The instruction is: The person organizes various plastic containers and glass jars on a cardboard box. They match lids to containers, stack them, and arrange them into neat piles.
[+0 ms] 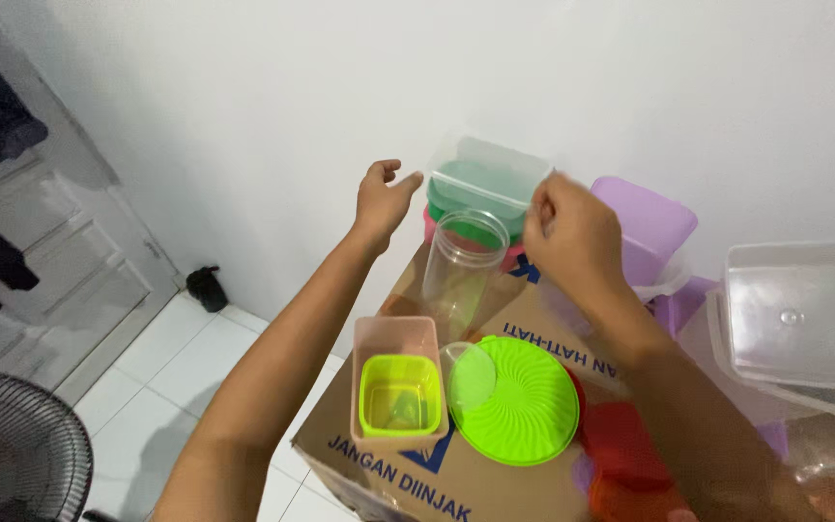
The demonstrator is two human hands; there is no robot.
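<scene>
My left hand point(385, 196) and my right hand point(572, 230) reach out over a brown cardboard box point(495, 483), one at each end of a clear plastic container with a green lid point(483, 182) near the wall. The left fingers touch its left end; the right fingers pinch its right edge. This container rests on a stack of green and pink tubs point(475, 235). In front of it stands a tall clear round jar point(461, 263). Nearer me sit a pink rectangular tub point(394, 340) with a lime-green tub point(399, 391) inside it, a round lime-green lid point(522, 398) and a small clear round lid point(468, 375).
A purple container point(651, 224) stands behind my right hand. Clear square lidded containers point(796, 319) are stacked at the right, and a red container point(625, 449) sits under my right forearm. A black fan point(12, 449) stands on the white tiled floor at lower left, by a white door point(60, 261).
</scene>
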